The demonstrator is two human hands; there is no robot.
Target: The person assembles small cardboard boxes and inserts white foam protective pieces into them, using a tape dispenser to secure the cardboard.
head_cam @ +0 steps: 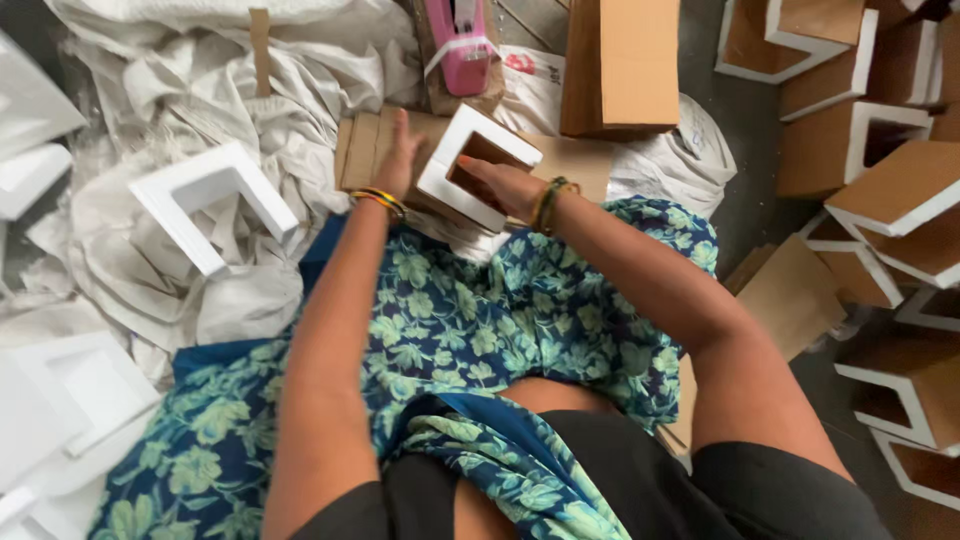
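A tall brown cardboard box (622, 62) stands upright at top centre. Just left of it lies a white plastic bag with a red printed patch (533, 80). Flattened brown cardboard sheets (368, 148) lie below, under a white foam frame (478, 165). At right, many brown cardboard pieces with white foam edging (880, 150) are stacked.

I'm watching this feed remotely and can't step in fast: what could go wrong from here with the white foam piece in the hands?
The left hand and right hand grip the white foam corner piece over loose cardboard sheets; these may slide on the crumpled white cloth. Thin foam could snap if squeezed. The pink tape dispenser lies close ahead and may get knocked.
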